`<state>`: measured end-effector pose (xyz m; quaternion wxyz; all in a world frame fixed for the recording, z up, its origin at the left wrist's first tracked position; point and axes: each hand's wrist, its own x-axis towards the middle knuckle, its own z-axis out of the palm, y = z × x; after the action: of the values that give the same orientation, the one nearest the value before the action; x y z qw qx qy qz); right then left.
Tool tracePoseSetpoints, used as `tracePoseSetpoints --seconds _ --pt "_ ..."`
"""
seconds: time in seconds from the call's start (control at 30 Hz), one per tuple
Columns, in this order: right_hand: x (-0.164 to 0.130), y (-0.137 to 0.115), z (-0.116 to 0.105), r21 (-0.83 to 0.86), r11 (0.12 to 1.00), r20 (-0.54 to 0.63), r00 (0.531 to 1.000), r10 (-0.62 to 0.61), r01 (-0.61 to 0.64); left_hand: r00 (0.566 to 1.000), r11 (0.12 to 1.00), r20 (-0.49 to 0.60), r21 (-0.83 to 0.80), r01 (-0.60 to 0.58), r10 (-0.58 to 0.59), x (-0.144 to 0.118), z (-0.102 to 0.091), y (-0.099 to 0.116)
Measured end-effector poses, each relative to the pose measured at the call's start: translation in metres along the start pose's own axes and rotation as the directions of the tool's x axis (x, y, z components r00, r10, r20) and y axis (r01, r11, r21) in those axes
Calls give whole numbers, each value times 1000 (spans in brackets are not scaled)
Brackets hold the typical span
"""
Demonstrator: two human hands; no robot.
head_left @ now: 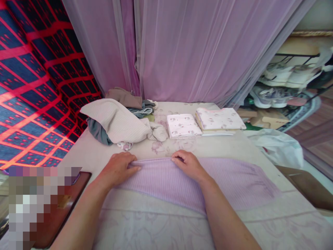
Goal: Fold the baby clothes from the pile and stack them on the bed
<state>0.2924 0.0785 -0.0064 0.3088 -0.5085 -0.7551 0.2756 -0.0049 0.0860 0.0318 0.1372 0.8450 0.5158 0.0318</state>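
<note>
Your left hand [120, 167] and right hand [187, 164] each had a narrow pinching grip on the far edge of the lilac ribbed cloth [234, 182]. The cloth lay flat on the bed [156, 225], its long axis running left to right, with most of it stretching to the right of your right hand. Farther off sat an unfolded clothes heap [117, 119] at left and two folded printed stacks [205, 123] at right.

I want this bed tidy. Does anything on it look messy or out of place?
Yes: the loose heap of unfolded clothes at the far left sprawls untidily, unlike the two neatly folded floral stacks beside it. The lilac garment under both hands lies flat.
</note>
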Motion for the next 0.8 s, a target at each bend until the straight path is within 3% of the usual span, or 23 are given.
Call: tracePoseSetpoints --seconds 0.13,0.37,0.5,0.63,0.8 --pt "0 -1 1 -70 997 2 1000 -20 20 994 993 32 55 106 -108 -4 -6 -13" --pt "1 1 6 -209 976 -5 998 -60 58 962 965 87 -29 262 -259 -10 -11 -22" --pt "0 6 4 -178 983 -56 996 -63 52 950 954 112 -32 298 -293 -11 -12 -23" --pt "-2 12 -5 -186 978 -31 994 -103 96 943 950 141 -43 308 -300 -10 -13 -23" --pt "-1 11 -7 -241 968 -40 996 -78 66 959 958 120 -101 270 -258 -9 -13 -23"
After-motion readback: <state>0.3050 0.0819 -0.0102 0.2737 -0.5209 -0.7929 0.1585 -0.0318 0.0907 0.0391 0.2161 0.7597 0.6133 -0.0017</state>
